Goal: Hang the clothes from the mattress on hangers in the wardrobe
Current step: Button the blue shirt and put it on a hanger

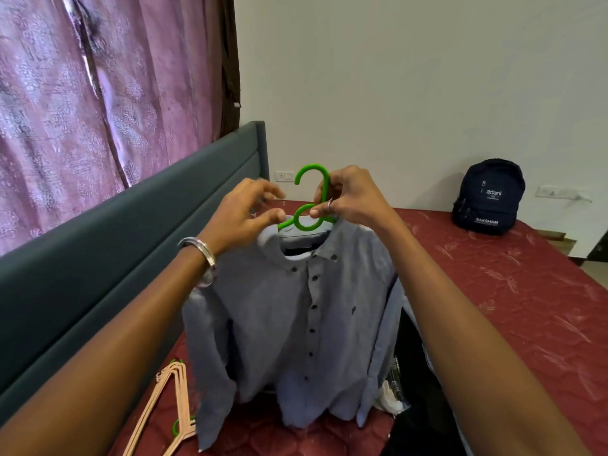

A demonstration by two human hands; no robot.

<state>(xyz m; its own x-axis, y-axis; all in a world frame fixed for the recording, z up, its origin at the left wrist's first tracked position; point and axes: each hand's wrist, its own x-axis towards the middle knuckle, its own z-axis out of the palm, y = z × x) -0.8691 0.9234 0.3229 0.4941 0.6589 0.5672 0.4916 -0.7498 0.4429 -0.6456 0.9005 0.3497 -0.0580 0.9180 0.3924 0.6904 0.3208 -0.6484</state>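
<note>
A: Where is the shirt (pixel 296 311)?

B: It hangs on a green hanger (pixel 311 205), held up in the air over the mattress (pixel 513 291). It is grey-blue with dark buttons down the front, buttoned, the collar round the hanger's neck. Its hem and sleeves drop down toward the mattress.

A: Which hand has the hanger?

B: The right hand (pixel 352 199). Its fingers curl round the stem just below the hook, and the thumb and a finger pinch at the loop where the stem meets the shoulders.

A: And the left hand (pixel 243 215)?

B: It is at the left side of the collar, fingers bent loosely. The fingertips sit close to the hanger's left shoulder and the collar edge, but I cannot tell if they pinch anything or only touch. There is a metal bangle (pixel 200 251) on that wrist.

A: What else lies on the mattress?

B: Spare hangers (pixel 171 409) at the lower left, pale pink ones with a bit of green showing under them. A dark pile of clothes (pixel 414 390) sits to the right of the shirt, partly hidden by the right arm. A dark backpack (pixel 488 197) stands at the far corner against the wall.

A: And around it?

B: A grey headboard (pixel 131 251) runs along the left, with a pink curtain (pixel 98 93) above it.
</note>
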